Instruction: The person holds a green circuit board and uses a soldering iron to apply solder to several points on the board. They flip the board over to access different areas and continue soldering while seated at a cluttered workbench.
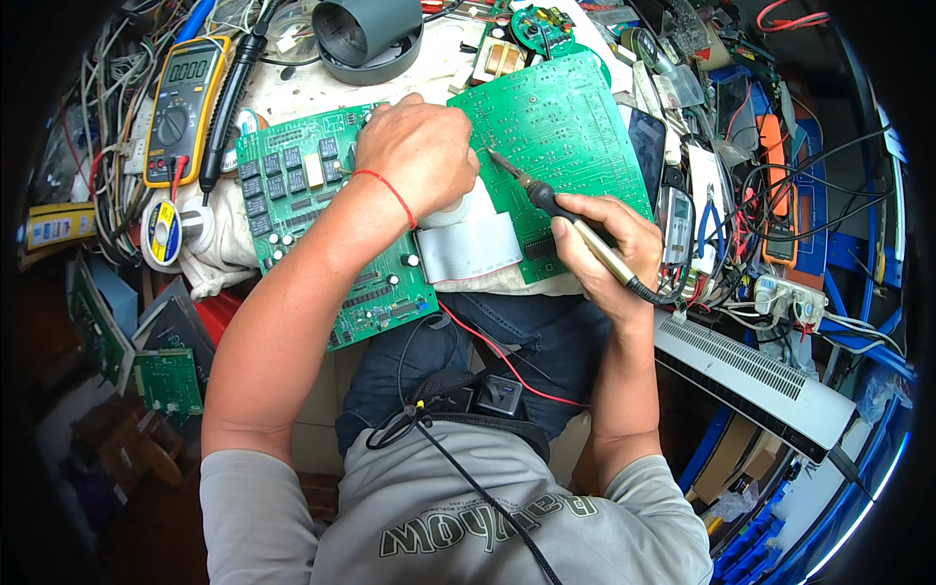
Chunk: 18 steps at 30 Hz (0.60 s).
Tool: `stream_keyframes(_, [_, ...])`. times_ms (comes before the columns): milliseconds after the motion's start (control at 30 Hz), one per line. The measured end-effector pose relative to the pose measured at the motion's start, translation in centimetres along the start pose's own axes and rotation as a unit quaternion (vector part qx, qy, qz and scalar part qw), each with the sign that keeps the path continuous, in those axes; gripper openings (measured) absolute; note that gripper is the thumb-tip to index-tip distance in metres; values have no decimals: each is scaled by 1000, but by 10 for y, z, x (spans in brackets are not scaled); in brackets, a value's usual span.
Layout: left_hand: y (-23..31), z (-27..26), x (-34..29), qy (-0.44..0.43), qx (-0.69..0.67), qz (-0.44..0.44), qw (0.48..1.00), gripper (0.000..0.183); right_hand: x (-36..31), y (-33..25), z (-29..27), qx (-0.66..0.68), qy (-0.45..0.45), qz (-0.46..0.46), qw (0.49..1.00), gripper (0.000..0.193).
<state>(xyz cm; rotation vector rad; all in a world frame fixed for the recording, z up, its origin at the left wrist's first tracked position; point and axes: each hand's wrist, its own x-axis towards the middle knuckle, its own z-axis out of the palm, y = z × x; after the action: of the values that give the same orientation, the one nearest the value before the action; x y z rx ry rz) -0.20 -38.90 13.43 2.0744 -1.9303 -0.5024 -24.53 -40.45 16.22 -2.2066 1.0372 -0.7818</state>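
Observation:
My right hand (614, 249) grips a soldering iron (597, 244) like a pen. The iron's tip reaches the solder side of a large green circuit board (575, 127), at its left part. Over the gap between the boards, my left hand (417, 146) is closed, its fingers curled under; what they hold is hidden. Beneath my left forearm lies a second green circuit board (292, 210), its dark relays and other parts facing up. A grey ribbon cable (473, 249) lies between the two boards. Part of a white round thing shows just below my left hand.
A yellow multimeter (185, 112) and a solder spool (163, 232) stand at the left. A dark grey round container (366, 44) sits at the back. Tangled wires, pliers (704, 229) and a power strip (788, 300) crowd the right. More circuit boards (168, 378) lean at the lower left.

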Motion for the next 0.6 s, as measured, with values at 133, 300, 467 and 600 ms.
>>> stream_keyframes(133, [0,0,1,0,4,2,1000,24,0,0,-1,1,-6,2,1000,23])
stream_keyframes(300, [0,-1,1,-8,-4,1,1000,24,-1,-1,1,12,8,36,999,23])
stream_keyframes(467, [0,0,1,-5,-4,2,1000,24,-3,0,1,24,18,74,997,23])
stream_keyframes(600, [-4,5,0,28,-2,17,999,23,-2,1,1,21,20,77,997,24])
